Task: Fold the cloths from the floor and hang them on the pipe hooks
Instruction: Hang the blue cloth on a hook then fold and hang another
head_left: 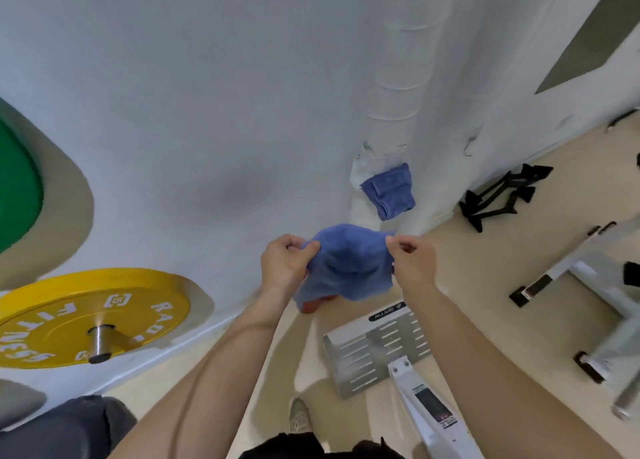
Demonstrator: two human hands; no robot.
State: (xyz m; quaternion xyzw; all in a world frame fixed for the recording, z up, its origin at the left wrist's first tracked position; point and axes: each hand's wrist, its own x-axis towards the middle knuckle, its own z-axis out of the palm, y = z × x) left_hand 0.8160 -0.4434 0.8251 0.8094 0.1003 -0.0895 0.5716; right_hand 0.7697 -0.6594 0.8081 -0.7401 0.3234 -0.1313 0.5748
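A blue cloth point(346, 264) hangs between my two hands in front of the white wall. My left hand point(285, 262) pinches its upper left edge. My right hand point(410, 261) pinches its upper right edge. An orange cloth point(311, 306) on the floor shows just below the blue one, mostly hidden by it. A second blue cloth point(389, 190), folded, hangs on the white wrapped pipe point(394, 105) that runs up the wall. The hook under it is hidden.
A yellow weight plate point(69, 316) and a green one point(17, 188) stick out from the wall on the left. A slotted metal footplate point(374, 347) and white machine frame point(588, 285) stand on the beige floor to the right. Black handles point(498, 195) lie by the wall.
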